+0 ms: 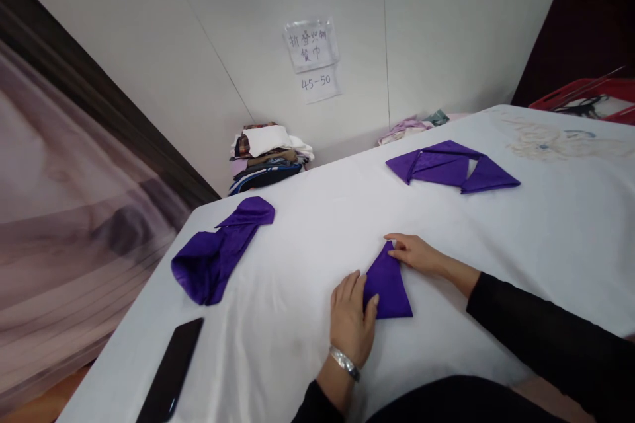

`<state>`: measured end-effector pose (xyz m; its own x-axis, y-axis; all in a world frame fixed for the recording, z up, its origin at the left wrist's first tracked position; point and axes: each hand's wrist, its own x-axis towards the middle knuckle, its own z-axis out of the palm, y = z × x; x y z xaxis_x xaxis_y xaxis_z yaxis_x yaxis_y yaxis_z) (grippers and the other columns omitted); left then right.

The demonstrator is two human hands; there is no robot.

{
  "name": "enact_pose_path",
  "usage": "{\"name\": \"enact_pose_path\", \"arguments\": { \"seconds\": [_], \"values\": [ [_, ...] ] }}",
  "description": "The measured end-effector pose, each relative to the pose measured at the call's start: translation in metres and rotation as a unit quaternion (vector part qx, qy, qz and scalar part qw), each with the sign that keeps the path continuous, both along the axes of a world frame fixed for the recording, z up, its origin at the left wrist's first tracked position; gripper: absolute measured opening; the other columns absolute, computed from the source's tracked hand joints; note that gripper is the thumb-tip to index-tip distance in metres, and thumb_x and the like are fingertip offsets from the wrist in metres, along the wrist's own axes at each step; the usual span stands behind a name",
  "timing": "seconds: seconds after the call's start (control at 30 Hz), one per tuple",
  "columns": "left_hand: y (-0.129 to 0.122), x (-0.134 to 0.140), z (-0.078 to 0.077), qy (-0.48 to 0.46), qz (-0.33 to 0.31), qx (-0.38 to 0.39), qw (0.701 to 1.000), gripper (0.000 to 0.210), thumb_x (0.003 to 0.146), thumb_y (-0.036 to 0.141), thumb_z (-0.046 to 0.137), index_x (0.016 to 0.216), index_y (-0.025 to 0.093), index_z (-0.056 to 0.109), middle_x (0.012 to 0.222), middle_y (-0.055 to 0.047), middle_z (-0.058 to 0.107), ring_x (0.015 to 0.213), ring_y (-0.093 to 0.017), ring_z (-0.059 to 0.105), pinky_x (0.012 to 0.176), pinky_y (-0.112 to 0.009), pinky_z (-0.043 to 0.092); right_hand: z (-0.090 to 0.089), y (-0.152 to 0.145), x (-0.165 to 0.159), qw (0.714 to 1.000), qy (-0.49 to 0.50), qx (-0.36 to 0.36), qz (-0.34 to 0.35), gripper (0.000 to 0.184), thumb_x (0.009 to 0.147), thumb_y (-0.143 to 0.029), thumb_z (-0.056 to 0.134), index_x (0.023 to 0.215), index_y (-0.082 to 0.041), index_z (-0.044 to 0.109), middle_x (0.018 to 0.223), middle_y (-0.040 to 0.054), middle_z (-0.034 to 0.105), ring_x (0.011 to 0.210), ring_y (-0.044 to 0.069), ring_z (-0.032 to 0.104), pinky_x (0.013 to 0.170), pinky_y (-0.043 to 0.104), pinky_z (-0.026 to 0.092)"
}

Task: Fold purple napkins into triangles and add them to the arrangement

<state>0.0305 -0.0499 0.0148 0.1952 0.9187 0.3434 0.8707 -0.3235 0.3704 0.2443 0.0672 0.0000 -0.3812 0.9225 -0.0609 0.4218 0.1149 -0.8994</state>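
Observation:
A purple cloth napkin (389, 287), folded into a small pointed shape, lies on the white tablecloth (297, 258) in front of me. My left hand (351, 314) rests flat along its left edge, fingers stretched out and partly covering it. At the napkin's top point, my right hand (411, 254) has its thumb and index finger around the tip, pinching it. A second folded purple napkin (223, 251) sits to the left, with rounded ends. Farther back on the right is a third purple napkin (446, 167), folded with pointed ends.
A black phone (171, 370) lies near the table's left edge. Behind the table are a stack of folded clothes (268, 155) and some pinkish cloth (407, 129). Paper signs (312, 49) hang on the wall. A red basket (585, 89) is at far right, a sheer curtain (74, 211) at left.

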Motion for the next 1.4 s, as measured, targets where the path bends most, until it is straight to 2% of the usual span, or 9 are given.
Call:
{"name": "enact_pose_path", "arguments": {
  "seconds": [0.1, 0.2, 0.33, 0.57, 0.77, 0.93, 1.07, 1.4],
  "values": [
    [0.003, 0.007, -0.008, 0.023, -0.013, -0.023, 0.999, 0.039, 0.086, 0.030, 0.045, 0.124, 0.018, 0.047, 0.129, -0.011, 0.050, 0.120, -0.026, 0.044, 0.098, -0.049, 0.037, 0.004, 0.006, 0.007, 0.996, 0.036, -0.057, 0.061, 0.044, 0.079, -0.033, 0.055, 0.119, -0.018, 0.050, 0.056, -0.0067, 0.048, 0.044, 0.009, 0.046, 0.045, 0.024, 0.036],
    [0.003, 0.005, -0.015, 0.030, -0.010, -0.036, 0.999, 0.040, 0.087, 0.030, 0.043, 0.125, 0.017, 0.046, 0.130, -0.011, 0.049, 0.122, -0.025, 0.041, 0.101, -0.050, 0.035, 0.007, 0.015, 0.016, 0.984, 0.057, -0.115, 0.124, 0.050, 0.079, -0.036, 0.056, 0.124, -0.017, 0.046, 0.060, -0.0049, 0.053, 0.046, 0.010, 0.052, 0.039, 0.020, 0.033],
    [0.002, 0.003, -0.018, 0.026, -0.010, -0.038, 0.999, 0.040, 0.087, 0.029, 0.043, 0.125, 0.018, 0.046, 0.129, -0.010, 0.050, 0.122, -0.025, 0.041, 0.101, -0.049, 0.035, 0.007, 0.028, 0.022, 0.972, 0.070, -0.152, 0.165, 0.050, 0.078, -0.037, 0.057, 0.122, -0.017, 0.046, 0.064, -0.0019, 0.059, 0.052, 0.012, 0.058, 0.038, 0.018, 0.033],
    [0.003, 0.003, -0.018, 0.020, -0.010, -0.034, 0.999, 0.040, 0.086, 0.028, 0.044, 0.124, 0.017, 0.046, 0.129, -0.010, 0.051, 0.123, -0.024, 0.040, 0.101, -0.048, 0.035, 0.010, 0.040, 0.021, 0.961, 0.084, -0.184, 0.189, 0.037, 0.076, -0.038, 0.059, 0.105, -0.017, 0.051, 0.067, 0.0000, 0.062, 0.056, 0.013, 0.062, 0.037, 0.016, 0.034],
    [0.003, 0.002, -0.018, 0.014, -0.015, -0.037, 0.999, 0.041, 0.086, 0.027, 0.045, 0.126, 0.019, 0.045, 0.128, -0.010, 0.051, 0.122, -0.026, 0.041, 0.100, -0.050, 0.035, 0.019, 0.043, 0.021, 0.953, 0.072, -0.201, 0.216, 0.044, 0.076, -0.040, 0.059, 0.113, -0.018, 0.047, 0.067, -0.0001, 0.064, 0.055, 0.013, 0.062, 0.039, 0.017, 0.035],
    [0.003, 0.001, -0.019, 0.013, -0.015, -0.041, 0.999, 0.041, 0.086, 0.027, 0.044, 0.126, 0.019, 0.044, 0.129, -0.010, 0.050, 0.123, -0.025, 0.039, 0.101, -0.050, 0.034, 0.020, 0.046, 0.019, 0.950, 0.070, -0.206, 0.224, 0.035, 0.075, -0.041, 0.060, 0.098, -0.018, 0.051, 0.069, 0.0011, 0.064, 0.058, 0.014, 0.063, 0.040, 0.017, 0.036],
    [0.004, 0.001, -0.019, 0.019, -0.015, -0.035, 0.999, 0.041, 0.086, 0.027, 0.045, 0.126, 0.018, 0.045, 0.129, -0.009, 0.050, 0.124, -0.024, 0.040, 0.102, -0.047, 0.035, 0.021, 0.047, 0.018, 0.950, 0.068, -0.208, 0.225, 0.035, 0.075, -0.043, 0.059, 0.096, -0.017, 0.050, 0.068, 0.0011, 0.065, 0.057, 0.014, 0.063, 0.040, 0.018, 0.036],
    [0.003, 0.001, -0.019, 0.032, -0.014, -0.036, 0.999, 0.041, 0.086, 0.027, 0.044, 0.126, 0.017, 0.044, 0.130, -0.009, 0.050, 0.124, -0.024, 0.038, 0.102, -0.047, 0.034, 0.012, 0.045, 0.014, 0.962, 0.101, -0.189, 0.170, 0.024, 0.076, -0.040, 0.057, 0.081, -0.017, 0.050, 0.065, -0.0009, 0.061, 0.048, 0.010, 0.057, 0.036, 0.018, 0.032]
  ]
}}
